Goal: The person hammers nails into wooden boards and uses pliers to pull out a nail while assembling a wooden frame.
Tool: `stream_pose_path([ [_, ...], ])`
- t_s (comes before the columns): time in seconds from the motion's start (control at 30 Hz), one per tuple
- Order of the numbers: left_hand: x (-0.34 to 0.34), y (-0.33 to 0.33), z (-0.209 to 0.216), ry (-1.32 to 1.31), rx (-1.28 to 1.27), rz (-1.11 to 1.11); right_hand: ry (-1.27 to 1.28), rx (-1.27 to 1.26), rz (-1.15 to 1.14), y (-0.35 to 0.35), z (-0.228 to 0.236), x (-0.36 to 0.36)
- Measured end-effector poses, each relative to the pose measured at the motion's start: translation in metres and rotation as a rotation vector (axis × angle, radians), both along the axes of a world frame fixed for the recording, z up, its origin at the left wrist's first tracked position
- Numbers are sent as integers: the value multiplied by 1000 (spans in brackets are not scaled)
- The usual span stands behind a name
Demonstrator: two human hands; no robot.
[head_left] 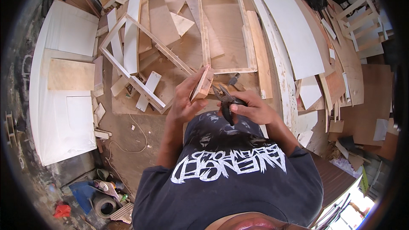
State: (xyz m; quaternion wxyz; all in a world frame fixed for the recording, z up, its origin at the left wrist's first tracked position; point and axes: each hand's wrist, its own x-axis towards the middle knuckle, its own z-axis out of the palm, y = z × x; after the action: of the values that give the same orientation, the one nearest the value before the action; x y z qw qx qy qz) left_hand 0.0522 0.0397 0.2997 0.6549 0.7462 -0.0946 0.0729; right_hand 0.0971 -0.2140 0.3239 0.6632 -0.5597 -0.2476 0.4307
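Note:
My left hand [187, 96] is closed around a narrow wooden piece [203, 84], tilted up in front of my chest. Whether this piece joins the wooden frame [147, 30] behind that hand, I cannot tell. In my right hand [254, 108] is a pair of pliers [228, 99] with black handles. Their jaws are parted and point at the wooden piece, close to it. Just beyond the pliers lies a dark tool head [233, 79], perhaps a hammer's, partly hidden. A second, rectangular wooden frame [251, 38] lies flat on the plywood worktop [223, 8] ahead.
Offcuts and boards [159, 21] are scattered over the worktop's left part. Long white panels [289, 25] lie to the right. A large white board [64, 119] stands at the left. On the floor are a thin cord [123, 149], a tape roll [104, 205] and a red scrap [62, 211].

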Motion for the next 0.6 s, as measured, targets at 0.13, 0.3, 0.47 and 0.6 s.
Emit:
stream_pose_path([
  [0.13, 6, 20, 0, 16, 39, -47, -175, -79, 27, 6, 0, 11],
  [0.3, 21, 44, 18, -9, 133, -170, 226, 89, 128, 17, 5, 20],
  [0.47, 31, 52, 24, 3, 209, -258, 1059, 165, 416, 26, 22, 25],
  [0.6, 14, 50, 29, 25, 162, -202, 720, 1, 500, 29, 40, 33],
])
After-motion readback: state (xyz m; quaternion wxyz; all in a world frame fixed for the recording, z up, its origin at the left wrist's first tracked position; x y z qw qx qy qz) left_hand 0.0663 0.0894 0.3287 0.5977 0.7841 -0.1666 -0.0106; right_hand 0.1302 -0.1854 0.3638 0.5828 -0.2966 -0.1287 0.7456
